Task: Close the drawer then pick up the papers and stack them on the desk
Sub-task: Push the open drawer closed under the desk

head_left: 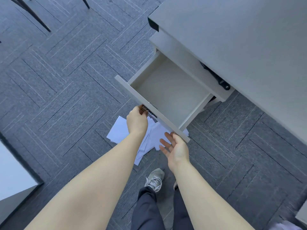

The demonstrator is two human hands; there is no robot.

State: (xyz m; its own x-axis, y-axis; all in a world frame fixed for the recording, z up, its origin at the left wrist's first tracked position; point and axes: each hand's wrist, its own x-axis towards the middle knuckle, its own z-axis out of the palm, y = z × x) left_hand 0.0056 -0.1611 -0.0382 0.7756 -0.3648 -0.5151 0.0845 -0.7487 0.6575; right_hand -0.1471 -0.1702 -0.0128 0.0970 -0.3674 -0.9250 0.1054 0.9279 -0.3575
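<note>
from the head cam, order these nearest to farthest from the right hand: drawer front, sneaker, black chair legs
From the right hand:
1. drawer front, at its fingers, just above
2. sneaker, on the carpet below the hand
3. black chair legs, far upper left

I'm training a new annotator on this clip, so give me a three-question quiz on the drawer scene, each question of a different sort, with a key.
1. True or false: the drawer is fully shut.
2. Where do the papers lie? A) in the drawer B) on the carpet below the drawer front C) on the desk
3. Fill in: the left hand is at the drawer's ____, while the right hand is open by the front's near corner.

Key: 1 false, it is pulled out and looks empty. 2 B. 3 handle.
</note>
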